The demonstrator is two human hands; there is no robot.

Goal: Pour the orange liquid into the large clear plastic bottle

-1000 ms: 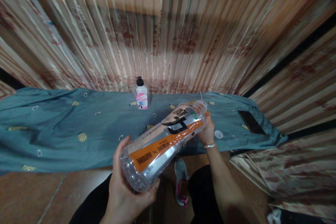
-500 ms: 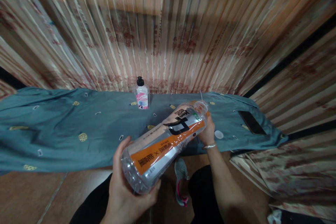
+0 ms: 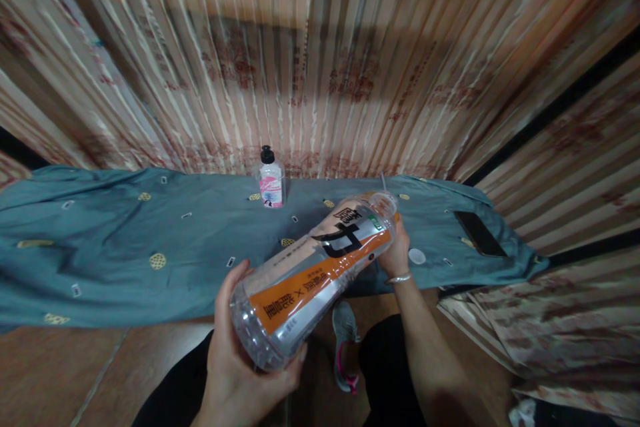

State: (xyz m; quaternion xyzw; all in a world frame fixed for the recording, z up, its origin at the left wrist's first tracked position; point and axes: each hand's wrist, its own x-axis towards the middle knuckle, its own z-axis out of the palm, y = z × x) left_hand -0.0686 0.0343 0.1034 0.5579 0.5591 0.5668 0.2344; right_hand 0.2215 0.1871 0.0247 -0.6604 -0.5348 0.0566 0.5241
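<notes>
Bottle point(image 3: 320, 277) has shifted marginally rightward; it is held aslant over the near edge of the counter point(image 3: 200, 240). Left hand point(image 3: 245, 373): fingers gripping the base, presumably to support and angle it. Right hand point(image 3: 397, 252): at the neck, probably steadying; fingers largely hidden, grip cannot be told.

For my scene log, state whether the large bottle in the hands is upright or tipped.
Tipped: the bottle slants, its base in the left hand and its neck pointing away, near the right hand.
</notes>
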